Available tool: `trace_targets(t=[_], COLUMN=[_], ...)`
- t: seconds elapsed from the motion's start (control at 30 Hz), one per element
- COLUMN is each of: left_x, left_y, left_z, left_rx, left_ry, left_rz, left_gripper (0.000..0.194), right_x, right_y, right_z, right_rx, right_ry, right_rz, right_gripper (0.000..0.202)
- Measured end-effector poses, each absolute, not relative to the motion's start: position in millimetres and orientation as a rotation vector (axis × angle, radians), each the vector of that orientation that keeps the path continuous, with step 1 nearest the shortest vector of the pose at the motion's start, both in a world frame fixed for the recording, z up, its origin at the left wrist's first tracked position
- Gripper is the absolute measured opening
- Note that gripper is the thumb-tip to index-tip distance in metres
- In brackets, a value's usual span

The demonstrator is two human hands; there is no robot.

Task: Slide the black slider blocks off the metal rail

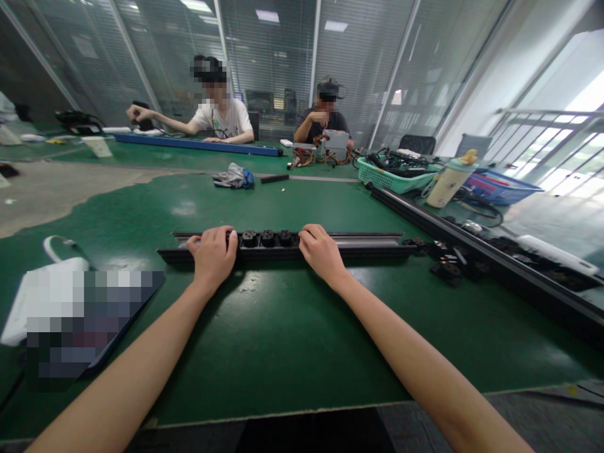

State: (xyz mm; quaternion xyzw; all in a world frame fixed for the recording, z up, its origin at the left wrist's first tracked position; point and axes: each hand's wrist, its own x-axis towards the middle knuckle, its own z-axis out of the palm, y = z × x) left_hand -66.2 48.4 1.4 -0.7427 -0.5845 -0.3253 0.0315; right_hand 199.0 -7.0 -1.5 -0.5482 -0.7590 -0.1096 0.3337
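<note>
A long black power-strip housing [368, 250] lies crosswise on the green table in front of me, its channel facing up. Several black socket modules [267, 238] sit in a row along its middle. My left hand [214, 251] is closed over the left end of that row, fingers curled down into the channel, partly hiding the modules there. At the row's right end my right hand [321, 250] is closed, its fingertips pressed together on the last socket module. Its fingers cover most of that module. Bare channel shows to the right of my right hand.
Loose black parts [446, 264] and a long black rail [472, 242] lie at right. Behind them stand a green basket [391, 179], a bottle [450, 182] and a blue basket [504, 187]. A tablet-like device [127, 302] is at left, gloves [233, 177] ahead. Two people sit opposite.
</note>
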Motion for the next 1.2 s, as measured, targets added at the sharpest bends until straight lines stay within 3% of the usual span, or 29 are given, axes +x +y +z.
trace_targets(t=[1.2], left_x=[-67.3], left_y=[50.5], left_z=[-0.6], left_rx=[-2.278], left_ry=[-1.781], left_rz=[-1.010], left_gripper=[0.046], right_x=[204.0], right_y=[-2.7], right_z=[-0.3], right_rx=[-1.398], right_ry=[-1.848], right_rz=[-0.083], right_gripper=[0.023])
